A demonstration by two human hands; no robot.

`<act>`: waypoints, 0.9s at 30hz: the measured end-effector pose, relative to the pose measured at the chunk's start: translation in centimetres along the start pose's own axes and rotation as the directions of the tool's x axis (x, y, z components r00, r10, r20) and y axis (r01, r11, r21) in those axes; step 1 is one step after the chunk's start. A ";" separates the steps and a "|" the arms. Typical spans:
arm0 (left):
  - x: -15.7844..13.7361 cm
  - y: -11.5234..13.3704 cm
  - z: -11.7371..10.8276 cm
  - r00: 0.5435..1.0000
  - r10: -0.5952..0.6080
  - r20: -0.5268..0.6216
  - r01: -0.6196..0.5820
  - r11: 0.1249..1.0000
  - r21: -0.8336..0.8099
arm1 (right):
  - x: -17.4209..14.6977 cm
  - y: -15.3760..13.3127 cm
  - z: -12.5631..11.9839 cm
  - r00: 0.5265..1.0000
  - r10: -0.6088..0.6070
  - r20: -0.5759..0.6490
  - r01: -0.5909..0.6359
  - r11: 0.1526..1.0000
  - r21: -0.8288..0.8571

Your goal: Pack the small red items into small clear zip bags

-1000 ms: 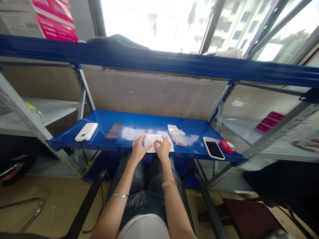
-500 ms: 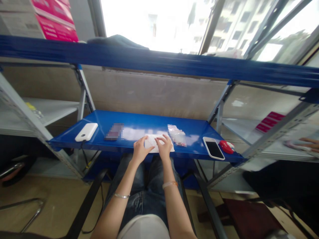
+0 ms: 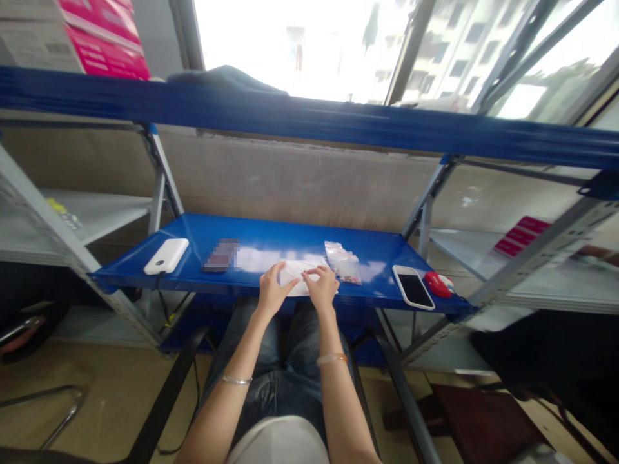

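Note:
A thin white sheet (image 3: 293,270), which looks like paper or tissue, lies at the front edge of the blue table. At its left side my left hand (image 3: 275,290) rests with thumb and fingers spread apart, the fingertips touching it. Over its right part is my right hand (image 3: 321,289), thumb and forefinger closed in a pinch; whatever is between them is too small to make out. Just beyond the right hand lies a clear plastic bag (image 3: 344,264) with small reddish and pale pieces inside.
On the blue table (image 3: 271,231) are a white power bank (image 3: 167,256) with a cable, a blurred-out dark object (image 3: 221,256), a white-framed phone (image 3: 414,287) and a red-and-white item (image 3: 439,284). A blue shelf beam (image 3: 309,116) crosses above. Another person's hand (image 3: 599,254) shows at far right.
My right thumb and forefinger have come closer together over the sheet, and that hand has shifted slightly right. My left hand stays nearly in place.

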State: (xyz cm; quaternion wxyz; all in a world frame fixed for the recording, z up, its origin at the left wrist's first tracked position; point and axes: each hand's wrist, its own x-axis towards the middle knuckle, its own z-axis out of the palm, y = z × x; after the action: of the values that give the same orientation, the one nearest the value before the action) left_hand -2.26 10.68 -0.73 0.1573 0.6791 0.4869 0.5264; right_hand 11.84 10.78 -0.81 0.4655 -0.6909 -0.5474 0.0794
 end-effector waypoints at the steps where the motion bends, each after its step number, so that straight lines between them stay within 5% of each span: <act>1: 0.0 0.0 -0.1 1.000 -0.007 -0.005 0.007 1.000 -0.005 | -0.1 0.2 -0.1 1.000 0.013 0.026 -0.012 0.999 -0.051; 8: 0.2 -0.3 -0.3 1.000 -0.013 0.002 0.013 1.000 0.003 | -0.4 0.3 0.4 0.998 0.015 0.065 -0.006 0.990 -0.143; 15: 0.0 -0.4 -0.1 0.999 0.014 0.033 -0.017 0.995 0.097 | 0.3 -0.6 -0.1 0.999 -0.019 -0.031 0.023 0.989 0.149; 20: 0.0 -0.4 0.1 0.999 0.037 0.035 -0.039 0.998 0.056 | 0.3 -1.3 0.3 0.991 -0.122 0.050 0.105 0.961 0.255; 24: 0.0 -0.5 -0.1 0.999 0.021 0.033 -0.022 0.999 0.044 | 0.0 -1.1 1.0 0.993 -0.102 0.061 0.090 0.979 0.182; 27: 0.1 -0.6 -0.4 1.000 -0.007 0.028 0.006 0.999 0.051 | -0.3 -0.5 1.6 0.995 -0.098 0.038 0.099 0.995 -0.028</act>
State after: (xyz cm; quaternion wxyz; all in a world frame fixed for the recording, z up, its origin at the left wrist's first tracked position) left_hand -2.86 10.92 -0.99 0.1485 0.6887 0.5000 0.5036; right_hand 10.38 11.41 -1.43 0.4484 -0.6685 -0.5902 0.0608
